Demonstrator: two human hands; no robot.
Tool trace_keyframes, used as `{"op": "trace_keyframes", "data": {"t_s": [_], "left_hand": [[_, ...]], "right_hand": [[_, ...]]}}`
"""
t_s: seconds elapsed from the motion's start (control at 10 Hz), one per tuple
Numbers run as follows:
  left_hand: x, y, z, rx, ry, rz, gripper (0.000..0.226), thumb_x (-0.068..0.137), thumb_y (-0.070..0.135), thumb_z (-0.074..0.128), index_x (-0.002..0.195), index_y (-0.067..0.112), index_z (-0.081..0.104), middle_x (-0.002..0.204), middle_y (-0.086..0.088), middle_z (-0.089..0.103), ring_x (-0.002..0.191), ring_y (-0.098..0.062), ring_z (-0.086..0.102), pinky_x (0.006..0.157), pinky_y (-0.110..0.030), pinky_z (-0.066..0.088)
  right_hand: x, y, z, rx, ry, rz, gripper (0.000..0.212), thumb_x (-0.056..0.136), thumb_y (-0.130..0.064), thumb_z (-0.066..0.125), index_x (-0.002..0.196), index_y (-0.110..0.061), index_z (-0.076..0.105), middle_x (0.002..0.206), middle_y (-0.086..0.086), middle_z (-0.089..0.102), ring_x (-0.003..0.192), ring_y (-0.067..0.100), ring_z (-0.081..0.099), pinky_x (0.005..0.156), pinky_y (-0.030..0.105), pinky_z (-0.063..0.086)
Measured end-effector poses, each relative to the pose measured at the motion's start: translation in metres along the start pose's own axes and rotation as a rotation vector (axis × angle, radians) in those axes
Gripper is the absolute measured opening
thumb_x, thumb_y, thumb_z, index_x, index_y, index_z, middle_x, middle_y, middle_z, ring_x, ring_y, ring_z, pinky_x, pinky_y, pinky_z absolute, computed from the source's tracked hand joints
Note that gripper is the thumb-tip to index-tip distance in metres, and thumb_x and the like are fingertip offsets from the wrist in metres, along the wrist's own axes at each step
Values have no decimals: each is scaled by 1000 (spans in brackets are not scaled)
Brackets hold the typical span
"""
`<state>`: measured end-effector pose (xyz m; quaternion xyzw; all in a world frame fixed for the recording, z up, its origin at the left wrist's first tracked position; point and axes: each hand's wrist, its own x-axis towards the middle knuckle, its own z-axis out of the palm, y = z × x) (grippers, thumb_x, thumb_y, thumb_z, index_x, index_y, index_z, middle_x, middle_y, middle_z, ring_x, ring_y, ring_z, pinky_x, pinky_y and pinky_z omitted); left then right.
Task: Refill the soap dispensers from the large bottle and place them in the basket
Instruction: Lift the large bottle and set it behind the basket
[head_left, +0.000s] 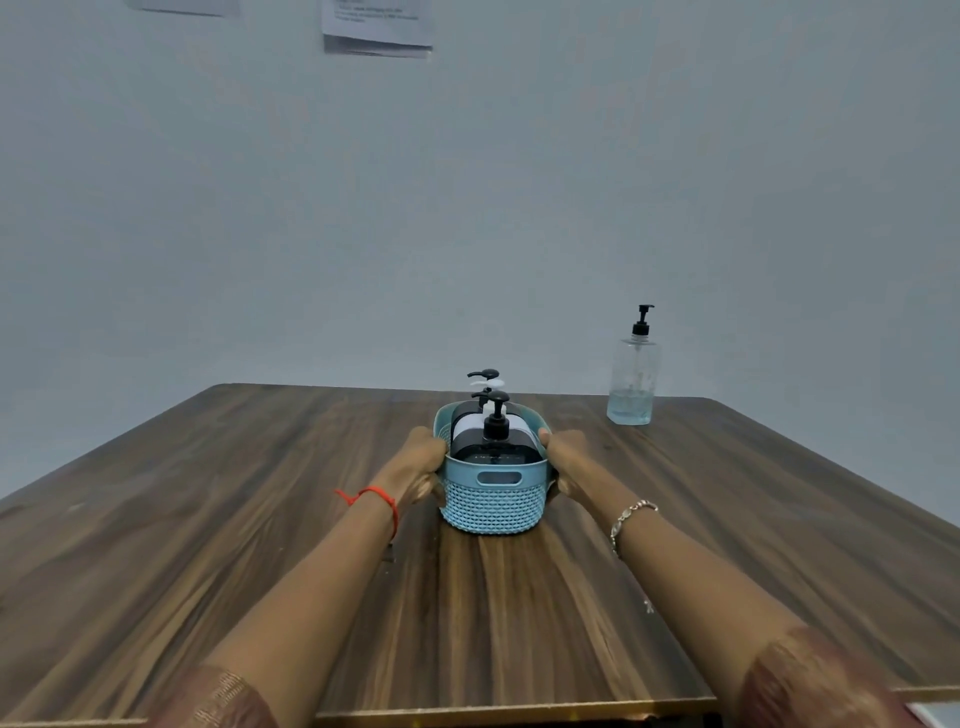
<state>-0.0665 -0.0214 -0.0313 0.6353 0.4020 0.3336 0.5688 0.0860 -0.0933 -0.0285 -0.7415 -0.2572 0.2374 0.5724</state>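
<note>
A light blue woven basket (492, 501) stands on the wooden table (260, 519) straight ahead of me. Several soap dispensers stand inside it in a row; the nearest is dark with a black pump (496, 431), and behind it a white one and more black pumps show. My left hand (423, 462) grips the basket's left side and my right hand (563, 460) grips its right side. The large clear bottle (634, 371) with a black pump stands at the back right, about a quarter full of pale blue liquid.
A plain grey wall rises behind the table's far edge, with papers (376, 28) pinned high up. The table's front edge runs just below my forearms. Wood surface spreads to the left and right of the basket.
</note>
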Motion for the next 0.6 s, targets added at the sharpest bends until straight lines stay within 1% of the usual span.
{"op": "trace_keyframes", "data": {"t_s": [0.1, 0.2, 0.3, 0.4, 0.5, 0.6], "left_hand": [[-6, 1, -1, 13, -48, -8, 28, 92, -7, 32, 81, -4, 56, 70, -15, 58, 54, -29, 55, 37, -37, 49], [-12, 3, -2, 3, -74, -13, 25, 97, 2, 34, 103, -6, 58, 88, -17, 63, 72, -30, 59, 53, -48, 53], [-22, 7, 2, 56, -63, 22, 32, 100, 11, 37, 124, -6, 51, 122, -23, 58, 94, -28, 54, 72, -41, 46], [-34, 10, 2, 144, -57, 109, 36, 100, 17, 38, 130, -1, 46, 133, -17, 51, 109, -26, 51, 77, -31, 39], [-45, 9, -1, 261, -51, 225, 45, 100, 20, 39, 139, -1, 35, 142, -17, 43, 126, -29, 44, 99, -34, 39], [-66, 4, -1, 362, 29, 295, 65, 101, 23, 36, 145, -8, 0, 144, -22, 39, 132, -34, 39, 107, -38, 34]], "right_hand": [[-1, 1, -3, -45, -31, -20, 39, 96, -23, 47, 116, 9, 54, 118, 23, 60, 103, 38, 59, 89, 55, 49], [-6, 2, -7, -135, -60, -80, 44, 97, -31, 40, 116, 7, 54, 118, 22, 60, 105, 37, 58, 90, 51, 49], [-22, 4, -9, -285, -40, -231, 50, 99, -35, 33, 103, 9, 57, 111, 23, 61, 97, 35, 57, 76, 38, 47], [-39, 12, -15, -427, -15, -428, 54, 101, -33, 29, 58, -5, 46, 71, 16, 58, 69, 27, 53, 65, 31, 33], [-58, 19, -24, -464, -73, -515, 51, 101, -36, 26, 59, -14, 44, 58, 3, 51, 61, 18, 50, 65, 30, 35], [-80, 33, -30, -611, -102, -523, 49, 99, -43, 22, 113, -6, 53, 103, 18, 63, 98, 32, 58, 88, 41, 45]]}}
